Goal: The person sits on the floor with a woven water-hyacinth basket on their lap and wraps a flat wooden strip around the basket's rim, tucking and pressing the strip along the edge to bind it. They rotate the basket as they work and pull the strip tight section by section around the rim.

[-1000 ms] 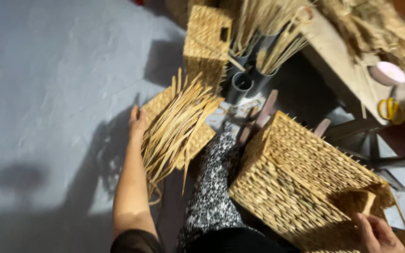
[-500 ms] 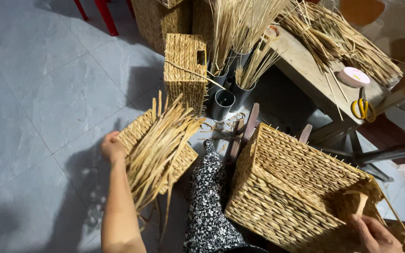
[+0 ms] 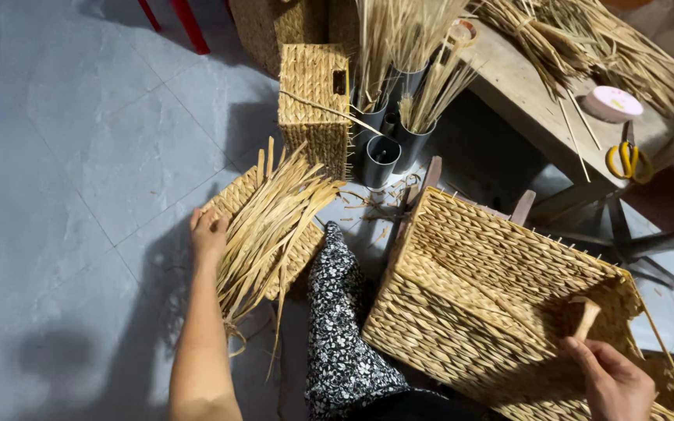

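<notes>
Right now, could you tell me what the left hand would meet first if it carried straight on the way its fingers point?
Probably the bundle of straw strips on the flat woven panel; the left hand already rests at its edge.

No packages, signs or screens are in view. No label is visible on any basket, tube or tool.

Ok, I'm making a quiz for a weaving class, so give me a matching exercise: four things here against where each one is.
Things:
1. left hand
2. right hand
3. scissors
4. grey tubes

Places:
A. on the wooden bench
B. on the bundle of straw strips
C. gripping a wooden handle at the big basket
D. on the floor beside the tall basket

Pairs: 1-B, 2-C, 3-A, 4-D
</notes>
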`<state>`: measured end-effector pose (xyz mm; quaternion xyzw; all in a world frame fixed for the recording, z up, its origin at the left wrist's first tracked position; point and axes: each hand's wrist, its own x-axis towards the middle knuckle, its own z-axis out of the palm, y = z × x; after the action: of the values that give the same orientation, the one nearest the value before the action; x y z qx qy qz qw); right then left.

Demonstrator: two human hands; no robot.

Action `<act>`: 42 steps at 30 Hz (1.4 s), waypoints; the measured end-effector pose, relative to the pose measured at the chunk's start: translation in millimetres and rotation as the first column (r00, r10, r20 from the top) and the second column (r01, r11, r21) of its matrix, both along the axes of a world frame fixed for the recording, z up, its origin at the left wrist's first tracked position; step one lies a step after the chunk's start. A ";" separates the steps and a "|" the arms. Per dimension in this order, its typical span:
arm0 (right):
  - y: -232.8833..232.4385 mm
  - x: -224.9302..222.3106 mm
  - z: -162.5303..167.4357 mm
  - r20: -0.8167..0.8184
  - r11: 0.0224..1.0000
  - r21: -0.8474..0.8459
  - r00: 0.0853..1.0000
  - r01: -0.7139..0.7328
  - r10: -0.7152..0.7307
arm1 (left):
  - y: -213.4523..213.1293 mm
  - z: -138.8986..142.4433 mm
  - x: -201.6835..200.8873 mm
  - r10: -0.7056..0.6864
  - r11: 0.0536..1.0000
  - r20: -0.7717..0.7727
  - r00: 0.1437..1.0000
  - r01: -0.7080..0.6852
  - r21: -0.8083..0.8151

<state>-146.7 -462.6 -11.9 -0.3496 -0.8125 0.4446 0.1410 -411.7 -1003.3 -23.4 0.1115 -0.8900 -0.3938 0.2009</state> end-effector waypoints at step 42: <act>98.7 5.7 31.9 -0.124 0.519 0.791 0.745 -0.325 0.656 | 394.0 14.8 218.8 -0.926 0.309 0.242 0.289 0.950 0.045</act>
<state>-140.9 -363.9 20.0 0.0882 -0.9354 0.1684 0.2983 -192.9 -609.2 -8.5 -0.3984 -0.8219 -0.3730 -0.1632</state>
